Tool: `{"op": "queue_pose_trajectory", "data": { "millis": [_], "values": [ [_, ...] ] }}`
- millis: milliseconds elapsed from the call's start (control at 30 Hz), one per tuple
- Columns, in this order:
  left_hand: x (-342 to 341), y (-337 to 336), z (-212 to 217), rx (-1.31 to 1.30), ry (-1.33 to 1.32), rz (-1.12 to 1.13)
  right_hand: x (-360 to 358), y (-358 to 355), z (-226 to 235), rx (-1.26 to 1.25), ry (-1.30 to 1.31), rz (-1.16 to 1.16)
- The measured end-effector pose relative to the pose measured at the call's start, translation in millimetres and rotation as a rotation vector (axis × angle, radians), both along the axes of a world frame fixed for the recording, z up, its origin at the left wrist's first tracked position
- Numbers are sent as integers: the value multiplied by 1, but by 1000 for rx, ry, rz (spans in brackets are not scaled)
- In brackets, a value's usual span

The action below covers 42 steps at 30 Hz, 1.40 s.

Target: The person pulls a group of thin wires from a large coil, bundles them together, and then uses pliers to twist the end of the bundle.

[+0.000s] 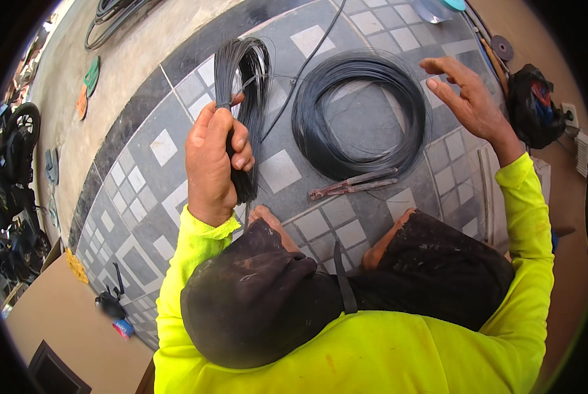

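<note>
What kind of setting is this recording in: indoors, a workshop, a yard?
Likely an open forecourt or home workshop area. The person sits on a patterned tiled floor, left hand gripping a bundle of cut wire, beside a large wire coil and rusty cutters. A motorbike is parked nearby.

Left hand (212,161) clamps a bundle of cut wire (243,85): thin dark metal strands, slight sheen. Coil of wire (360,118) same metal, dull grey-black, smooth strands. Right hand (468,95) bare, fingers spread, gripping nothing. Pliers (353,186): metal, rusty reddish-brown, rough, matt. Floor tiles (156,148): grey and white, matt, slightly gritty (dusty look). Bare concrete (143,46) beyond, rough, pale. Sleeves (527,217): bright yellow-green knit cloth, matt, some smudges. Shorts (261,295): dark cloth, worn, stained with pale and rust-coloured marks.
</note>
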State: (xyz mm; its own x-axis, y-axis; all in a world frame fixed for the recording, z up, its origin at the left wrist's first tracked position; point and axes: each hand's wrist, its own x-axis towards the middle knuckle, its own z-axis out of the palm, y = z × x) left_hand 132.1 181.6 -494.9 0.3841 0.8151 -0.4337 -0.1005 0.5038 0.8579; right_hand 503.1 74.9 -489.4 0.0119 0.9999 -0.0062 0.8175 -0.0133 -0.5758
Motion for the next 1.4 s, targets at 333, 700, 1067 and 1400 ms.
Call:
{"op": "queue_pose_trajectory", "data": {
  "millis": [333, 700, 1067, 1400],
  "values": [
    [16, -1, -2, -180, -104, 5, -84, 45, -51, 347, -53, 303],
    [8, 9, -2, -133, -8, 136, -89, 19, 17, -74, 426, 329],
    [18, 10, -4, -97, 3, 205, -94, -2, 39, 16, 327, 526],
    [19, 2, -5, -170, -54, 105, -74, 15, -80, -26, 129, 266]
  ]
}}
